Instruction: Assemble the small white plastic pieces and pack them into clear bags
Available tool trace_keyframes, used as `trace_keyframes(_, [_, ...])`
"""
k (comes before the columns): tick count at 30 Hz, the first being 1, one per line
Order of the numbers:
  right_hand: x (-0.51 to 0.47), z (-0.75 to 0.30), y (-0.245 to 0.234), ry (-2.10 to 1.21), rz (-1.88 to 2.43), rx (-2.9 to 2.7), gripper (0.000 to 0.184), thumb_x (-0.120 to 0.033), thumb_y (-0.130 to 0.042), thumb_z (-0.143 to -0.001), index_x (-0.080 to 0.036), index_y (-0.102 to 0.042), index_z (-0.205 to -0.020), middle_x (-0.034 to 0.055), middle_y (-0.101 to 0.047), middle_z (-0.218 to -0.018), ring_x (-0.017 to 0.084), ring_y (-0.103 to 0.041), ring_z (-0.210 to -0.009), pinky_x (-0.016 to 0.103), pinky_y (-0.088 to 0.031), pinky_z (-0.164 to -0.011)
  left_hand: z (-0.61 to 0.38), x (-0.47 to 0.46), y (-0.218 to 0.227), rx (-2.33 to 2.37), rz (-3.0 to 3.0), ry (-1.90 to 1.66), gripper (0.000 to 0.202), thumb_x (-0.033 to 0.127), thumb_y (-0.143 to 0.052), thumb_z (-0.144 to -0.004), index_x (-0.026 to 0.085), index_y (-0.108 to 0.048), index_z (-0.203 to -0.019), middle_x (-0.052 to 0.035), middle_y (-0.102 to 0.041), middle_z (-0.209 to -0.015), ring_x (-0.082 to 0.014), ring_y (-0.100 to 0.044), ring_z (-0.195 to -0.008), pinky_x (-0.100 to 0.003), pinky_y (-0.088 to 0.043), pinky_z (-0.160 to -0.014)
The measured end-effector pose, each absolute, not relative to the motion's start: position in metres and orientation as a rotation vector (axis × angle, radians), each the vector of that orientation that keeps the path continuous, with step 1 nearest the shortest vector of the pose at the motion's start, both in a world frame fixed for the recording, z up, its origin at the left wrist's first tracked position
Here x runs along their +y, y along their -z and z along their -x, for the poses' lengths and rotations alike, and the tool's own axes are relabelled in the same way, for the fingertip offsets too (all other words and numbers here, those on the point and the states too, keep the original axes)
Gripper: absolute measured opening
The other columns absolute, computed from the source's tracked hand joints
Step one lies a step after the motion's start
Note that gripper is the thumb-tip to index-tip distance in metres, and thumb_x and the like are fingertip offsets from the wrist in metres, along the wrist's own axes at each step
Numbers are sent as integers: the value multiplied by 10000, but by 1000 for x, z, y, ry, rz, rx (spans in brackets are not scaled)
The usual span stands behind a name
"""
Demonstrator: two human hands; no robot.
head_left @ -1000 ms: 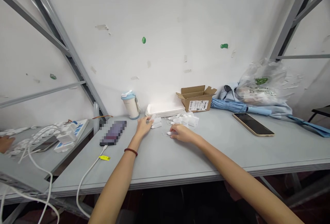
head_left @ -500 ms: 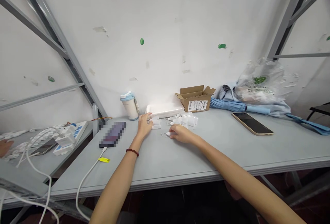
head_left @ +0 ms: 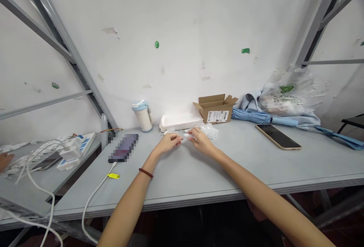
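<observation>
My right hand [head_left: 201,142] pinches a small white piece with thin wires [head_left: 187,136] between thumb and fingers, just above the table. Close on its left, my left hand [head_left: 168,143] has its fingertips pressed together, turned toward that piece; what they hold is too small to make out. Behind both hands lie several loose white pieces in clear wrapping [head_left: 211,132], partly hidden by the right hand. A stack of shallow white trays [head_left: 182,120] stands against the wall behind them.
An open cardboard box [head_left: 217,112] stands right of the trays, a blue-lidded cup [head_left: 143,117] to their left. A phone with a cable [head_left: 124,148] lies at left, another phone [head_left: 278,136] at right. Behind that are a folded blue umbrella [head_left: 251,115] and a plastic bag [head_left: 287,93].
My left hand has left the white pieces by the trays and come right and nearer. My right hand has lifted the wired piece slightly forward, and the hands are now close together.
</observation>
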State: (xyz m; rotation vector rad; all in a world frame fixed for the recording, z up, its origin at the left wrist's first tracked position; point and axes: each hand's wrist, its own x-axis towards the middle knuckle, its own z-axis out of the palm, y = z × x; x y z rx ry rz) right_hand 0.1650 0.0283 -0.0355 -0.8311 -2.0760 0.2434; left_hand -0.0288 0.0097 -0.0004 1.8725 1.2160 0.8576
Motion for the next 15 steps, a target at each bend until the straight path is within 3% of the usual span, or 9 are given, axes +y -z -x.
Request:
trace_keyframes(5, [30, -165, 34, -269, 856, -2053, 173, -97, -499, -831, -172, -538, -982, 85, -543, -986, 201, -535, -924, 350, -447, -813, 32, 16, 2, 1214, -1702, -973, 338, 473, -665, -667, 136, -641, -682, -17, -594, -610, -110, -511, -547, -253, -420, -550])
trace_keyframes(15, [31, -168, 31, -276, 895, -2038, 191, -77, -478, -821, -174, -534, -976, 89, -541, -989, 207, -520, -937, 352, -429, -830, 36, 18, 4, 1218, -1638, -1048, 349, 461, -715, -600, 142, -678, -734, -49, -646, -719, -155, -568, -674, -268, -455, -598])
